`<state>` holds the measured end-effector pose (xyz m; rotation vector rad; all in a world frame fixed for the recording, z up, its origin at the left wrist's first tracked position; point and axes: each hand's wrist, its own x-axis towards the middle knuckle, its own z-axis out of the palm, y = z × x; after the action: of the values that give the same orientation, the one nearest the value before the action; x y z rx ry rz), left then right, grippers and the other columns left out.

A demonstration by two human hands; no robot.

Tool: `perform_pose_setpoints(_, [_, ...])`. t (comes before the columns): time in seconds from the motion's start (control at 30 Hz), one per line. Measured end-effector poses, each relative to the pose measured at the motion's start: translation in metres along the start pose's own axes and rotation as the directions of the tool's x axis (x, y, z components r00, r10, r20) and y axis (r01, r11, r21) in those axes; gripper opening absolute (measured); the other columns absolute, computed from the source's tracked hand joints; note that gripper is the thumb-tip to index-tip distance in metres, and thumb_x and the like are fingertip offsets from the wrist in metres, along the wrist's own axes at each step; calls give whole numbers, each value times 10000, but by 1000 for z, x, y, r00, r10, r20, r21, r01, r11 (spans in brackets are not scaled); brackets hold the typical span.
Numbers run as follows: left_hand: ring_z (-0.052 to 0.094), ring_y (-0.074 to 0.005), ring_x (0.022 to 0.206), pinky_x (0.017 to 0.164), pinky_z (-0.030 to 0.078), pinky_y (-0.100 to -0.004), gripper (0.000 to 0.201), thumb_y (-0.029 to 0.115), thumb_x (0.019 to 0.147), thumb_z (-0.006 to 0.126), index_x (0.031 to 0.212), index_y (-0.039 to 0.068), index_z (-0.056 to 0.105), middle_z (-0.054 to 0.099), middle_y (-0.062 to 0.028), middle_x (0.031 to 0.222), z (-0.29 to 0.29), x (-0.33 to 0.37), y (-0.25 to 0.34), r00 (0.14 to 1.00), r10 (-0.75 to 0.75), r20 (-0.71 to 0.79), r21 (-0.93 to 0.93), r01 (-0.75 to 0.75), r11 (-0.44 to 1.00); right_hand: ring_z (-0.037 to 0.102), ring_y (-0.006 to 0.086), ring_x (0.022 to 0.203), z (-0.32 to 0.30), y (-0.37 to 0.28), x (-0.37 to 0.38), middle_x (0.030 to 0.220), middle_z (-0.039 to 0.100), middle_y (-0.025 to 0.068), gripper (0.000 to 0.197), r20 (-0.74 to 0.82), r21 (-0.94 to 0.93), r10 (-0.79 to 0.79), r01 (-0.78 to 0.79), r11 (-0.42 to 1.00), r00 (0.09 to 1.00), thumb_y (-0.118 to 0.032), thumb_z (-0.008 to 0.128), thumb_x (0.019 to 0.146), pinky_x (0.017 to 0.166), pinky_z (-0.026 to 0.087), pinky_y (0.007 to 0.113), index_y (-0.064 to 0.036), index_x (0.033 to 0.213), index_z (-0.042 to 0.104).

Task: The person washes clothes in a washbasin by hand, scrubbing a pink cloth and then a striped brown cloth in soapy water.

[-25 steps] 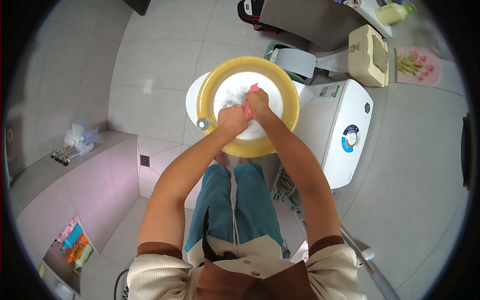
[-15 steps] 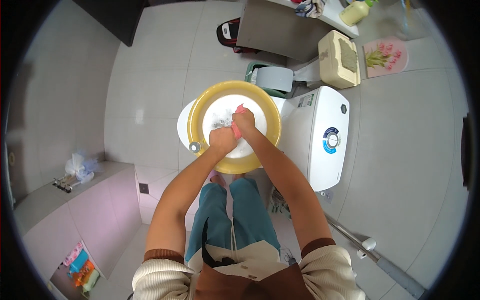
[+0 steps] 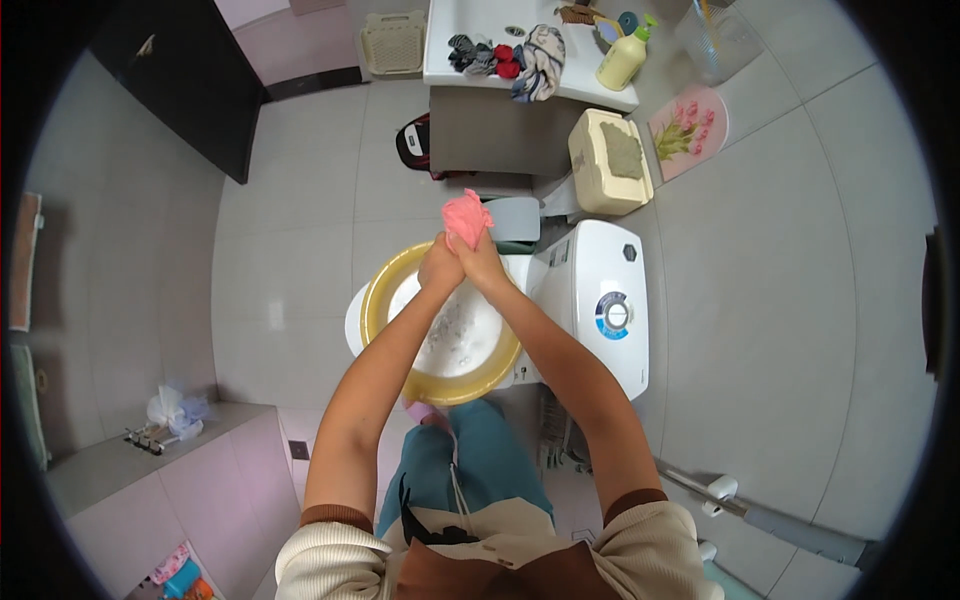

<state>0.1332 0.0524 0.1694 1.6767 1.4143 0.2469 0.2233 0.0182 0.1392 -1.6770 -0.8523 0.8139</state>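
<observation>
A crumpled pink cloth (image 3: 466, 217) is gripped in both of my hands, its loose part bunching up past my fingers. My left hand (image 3: 440, 266) is closed beside my right hand (image 3: 481, 266), and the two touch over the far rim of a yellow basin (image 3: 430, 390). Inside the basin is whitish water with foam bubbles (image 3: 452, 335). The basin rests on a white toilet (image 3: 354, 322), whose tank (image 3: 610, 275) with a round button stands to the right. How much of the cloth lies inside my grip is hidden.
Beyond the basin stands a grey-lidded bin (image 3: 512, 218), with a cream box (image 3: 600, 165) to its right. A white sink counter (image 3: 440, 50) at the far side holds cloths (image 3: 540, 65) and a yellow pump bottle (image 3: 625, 60). A metal rail (image 3: 700, 490) runs at the lower right.
My hands have risen and moved away from me, from inside the basin to its far rim, carrying the pink cloth, which now bunches above them. The view has shifted toward the sink.
</observation>
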Motion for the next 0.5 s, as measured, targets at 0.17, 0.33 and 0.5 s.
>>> perform_pose_setpoints(0.17, [570,-390,976,825,452,-447,497,310,761,601,1109,-1,428,586,-240,1018,-12,31,64,984,180,-5,8,-180,984,518,356,1108,-39,-34,51,1208,494,278,803,89,19,-21,20,1000,996,-285,590,774,934,399,363,84,1352,173])
perform_pose_setpoints(0.33, [447,-400,1127,938,391,-395,653,177,728,629,1255,-55,324,433,-256,1207,-14,85,142,773,593,-226,-87,-622,778,563,338,1043,-80,-60,155,1123,553,257,703,-192,42,-267,279,959,944,-151,598,745,888,433,368,78,1306,240])
perform_pose_setpoints(0.5, [371,-399,1199,1005,337,-385,713,53,709,595,1328,-46,254,337,-249,1281,-41,145,190,701,685,-200,-197,-713,673,611,311,895,-99,-126,233,1002,597,211,555,-261,11,-265,278,961,928,-111,648,729,799,473,359,35,1175,351])
